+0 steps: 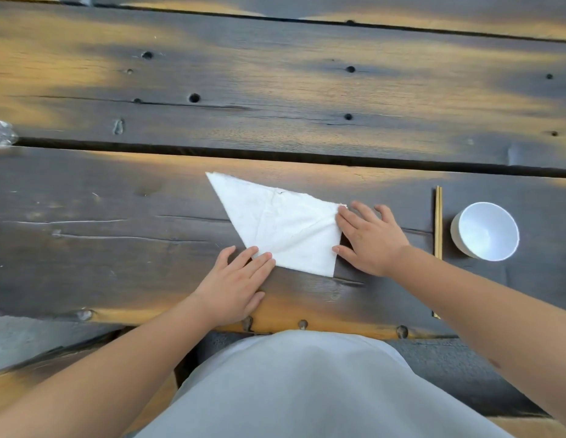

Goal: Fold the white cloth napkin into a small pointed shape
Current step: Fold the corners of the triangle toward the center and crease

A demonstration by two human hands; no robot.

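The white cloth napkin (281, 227) lies flat on the dark wooden table (117, 248), folded into a kite-like shape with a sharp point toward the far left. A diagonal crease runs across it. My left hand (236, 284) rests flat at the napkin's near-left edge, fingertips pressing on the cloth. My right hand (370, 237) lies flat at the napkin's right corner, its fingers spread, with the fingertips touching the right edge. Neither hand grips the cloth.
A pair of wooden chopsticks (438, 222) lies to the right of my right hand, pointing away from me. Beyond them stands a white bowl (485, 230). A crumpled clear plastic item (2, 134) sits at the far left edge. The table's near edge (307, 327) is close to my body.
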